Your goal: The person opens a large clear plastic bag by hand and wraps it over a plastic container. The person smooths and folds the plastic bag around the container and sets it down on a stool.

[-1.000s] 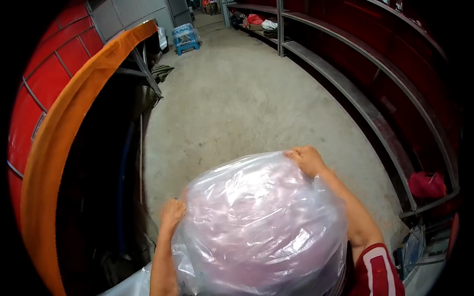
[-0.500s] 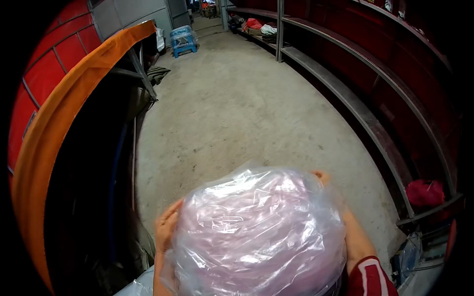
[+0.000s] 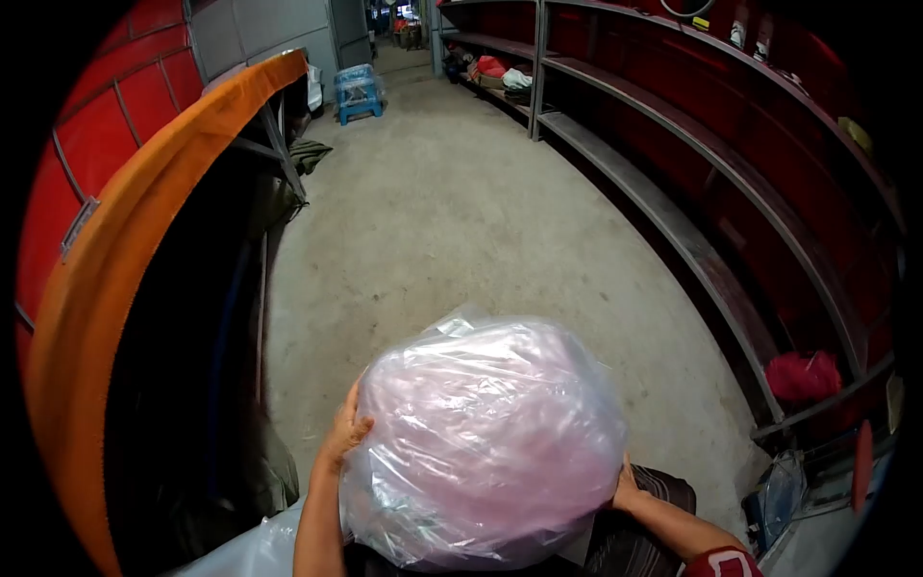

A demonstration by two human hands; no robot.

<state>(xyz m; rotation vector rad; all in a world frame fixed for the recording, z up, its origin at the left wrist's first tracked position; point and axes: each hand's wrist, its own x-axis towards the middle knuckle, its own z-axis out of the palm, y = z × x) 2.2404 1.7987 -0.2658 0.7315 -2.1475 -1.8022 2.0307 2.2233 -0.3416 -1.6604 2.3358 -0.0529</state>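
Observation:
A large, rounded clear plastic bag (image 3: 490,442) with pinkish contents bulges at the bottom centre. My left hand (image 3: 348,425) presses against its left side, thumb over the plastic and the other fingers partly hidden behind it. On the lower right side, my right hand (image 3: 625,486) holds the bag, with most of its fingers hidden behind the plastic. A loose plastic flap stands up at the bag's far edge. Dark striped cloth (image 3: 644,519) shows beneath and to the right of the bag.
Long metal shelves (image 3: 663,197) curve along the right, with a pink bundle (image 3: 803,376) low down. An orange-covered edge (image 3: 106,288) runs along the left. A blue stool (image 3: 358,96) stands far off on the concrete floor (image 3: 452,212). More plastic (image 3: 255,550) lies lower left.
My right hand has moved down from the bag's top right edge to its lower right side. My left hand now presses the left side. The bag looks rounder and more of the shelves shows.

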